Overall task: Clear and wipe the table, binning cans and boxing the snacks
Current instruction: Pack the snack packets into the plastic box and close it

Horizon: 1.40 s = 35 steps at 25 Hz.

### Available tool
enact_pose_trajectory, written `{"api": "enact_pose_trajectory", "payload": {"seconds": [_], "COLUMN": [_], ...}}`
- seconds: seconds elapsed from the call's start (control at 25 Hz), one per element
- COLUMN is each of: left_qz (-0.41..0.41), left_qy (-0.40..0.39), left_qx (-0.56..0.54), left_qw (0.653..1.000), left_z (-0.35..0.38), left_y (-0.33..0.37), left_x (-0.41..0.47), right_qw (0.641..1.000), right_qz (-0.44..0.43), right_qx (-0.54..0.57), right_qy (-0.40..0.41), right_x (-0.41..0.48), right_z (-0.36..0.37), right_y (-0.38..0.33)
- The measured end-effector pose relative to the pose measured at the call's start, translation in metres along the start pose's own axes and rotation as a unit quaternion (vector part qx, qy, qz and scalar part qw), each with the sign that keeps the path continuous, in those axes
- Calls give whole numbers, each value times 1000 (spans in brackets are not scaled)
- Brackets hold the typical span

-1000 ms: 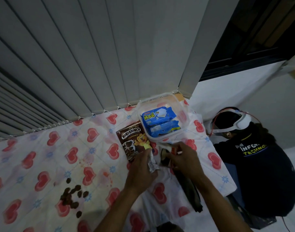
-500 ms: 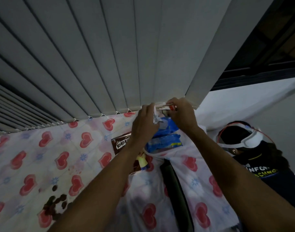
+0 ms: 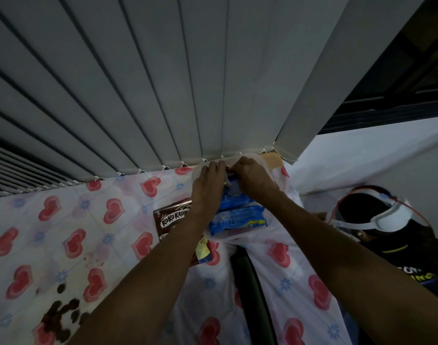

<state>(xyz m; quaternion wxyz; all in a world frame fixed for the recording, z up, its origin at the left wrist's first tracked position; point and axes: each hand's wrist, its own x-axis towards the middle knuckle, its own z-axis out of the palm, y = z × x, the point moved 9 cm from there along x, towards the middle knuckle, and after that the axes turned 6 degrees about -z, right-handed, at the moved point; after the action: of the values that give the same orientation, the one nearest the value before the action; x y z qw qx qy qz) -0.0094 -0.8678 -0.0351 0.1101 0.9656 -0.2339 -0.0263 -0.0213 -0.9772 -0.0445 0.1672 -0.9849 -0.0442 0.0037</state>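
Observation:
My left hand [image 3: 208,188] and my right hand [image 3: 252,180] meet at the back of the table, both pinching a small pale snack packet [image 3: 229,182]. They hold it over a clear plastic box [image 3: 227,236] that stands against the blinds. Two blue snack packs [image 3: 237,220] lie inside the box. A brown Koko Krunch pack [image 3: 171,219] lies flat just left of the box, partly hidden under my left forearm. Dark cereal pieces [image 3: 61,317] are spilled on the heart-print tablecloth [image 3: 88,232] at the near left.
Grey vertical blinds [image 3: 188,83] close off the table's far edge. A long dark object [image 3: 252,290] lies between my forearms near the front. A person wearing a white headset [image 3: 387,220] sits low beside the table's right edge.
Both hands moved from the table's near middle to the back, carrying the small packet over the clear box. My view leaned forward with them.

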Motion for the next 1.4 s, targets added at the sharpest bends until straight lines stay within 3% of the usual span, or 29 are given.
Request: {"api": "enact_pose_trajectory", "payload": {"seconds": [0.16,0.48,0.68,0.84,1.08,1.16,1.24,1.32,1.4], "left_qz": [-1,82,81,32,-97,-154,-185,-194,-211], "left_qy": [-31,-76,-5,41,-57,-109,-138,-137,-124], "left_qx": [-57,-37,-66,-40,-63,-142,-192,-214,-239], "left_qw": [998,993,995,998,992,972,954,947,940], "left_z": [8,10,-45,-73,-40,-13,6,17,18], "left_y": [-2,2,-23,-73,-155,-167,-168,-166,-169], "left_x": [-4,-21,-31,-57,-117,-142,-162,-173,-178], "right_qw": [1000,998,997,998,997,994,987,967,956], "right_qz": [1,40,52,41,38,93,153,221,274], "right_qx": [-12,13,47,53,60,59,-5,-50,-26], "right_qy": [4,-38,27,17,30,15,-56,-113,-100], "right_x": [-16,-31,-36,-36,-56,-82,-112,-138,-145], "right_z": [0,1,-26,-21,9,36,76,104,107], "right_y": [-15,-32,-80,-138,-211,-212,-205,-191,-181]}}
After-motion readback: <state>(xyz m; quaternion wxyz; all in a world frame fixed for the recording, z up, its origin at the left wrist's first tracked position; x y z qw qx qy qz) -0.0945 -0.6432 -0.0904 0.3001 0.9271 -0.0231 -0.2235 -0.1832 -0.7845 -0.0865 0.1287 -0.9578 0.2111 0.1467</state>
